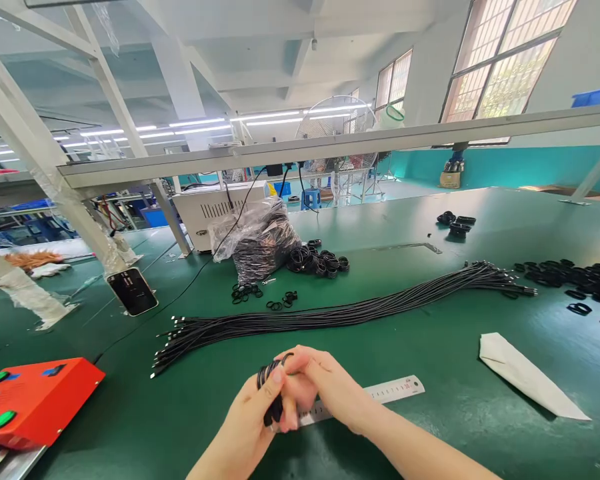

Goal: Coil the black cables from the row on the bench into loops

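At lower centre of my view, my left hand [245,427] curls tightly around a small coil of black cable [269,393], its fingers hiding much of the coil. My right hand [325,387] presses against them; I cannot tell whether it grips the coil. A white printed steel ruler [385,393] lies partly hidden beneath, and a long bundle of black wires [330,320] lies beyond.

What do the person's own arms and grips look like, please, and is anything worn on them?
The left grip and the right grip are bare hands with no gloves. The left forearm and the right forearm are bare too, with no sleeve, watch or bracelet in view. No ring shows, though some fingers are hidden.
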A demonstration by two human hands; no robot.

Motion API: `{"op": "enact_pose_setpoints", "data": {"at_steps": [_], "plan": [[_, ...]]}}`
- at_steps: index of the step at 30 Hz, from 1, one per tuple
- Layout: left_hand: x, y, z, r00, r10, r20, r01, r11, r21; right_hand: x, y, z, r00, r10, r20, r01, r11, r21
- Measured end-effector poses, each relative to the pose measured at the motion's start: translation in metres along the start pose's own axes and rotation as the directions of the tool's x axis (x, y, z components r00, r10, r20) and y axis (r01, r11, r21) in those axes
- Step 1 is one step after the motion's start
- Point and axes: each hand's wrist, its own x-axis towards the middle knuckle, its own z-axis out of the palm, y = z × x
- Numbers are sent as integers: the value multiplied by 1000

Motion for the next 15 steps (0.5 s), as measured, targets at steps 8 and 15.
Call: {"op": "enact_pose_setpoints", "data": {"at_steps": [8, 15], "plan": [[47, -8, -8, 993, -112, 49, 121, 956, -269, 3, 12, -14, 993, 114, 2, -105, 904, 414], [41, -33, -12, 989, -147, 16, 147, 964, -220, -3, 33, 2, 998, 67, 19, -69, 924, 377]]}}
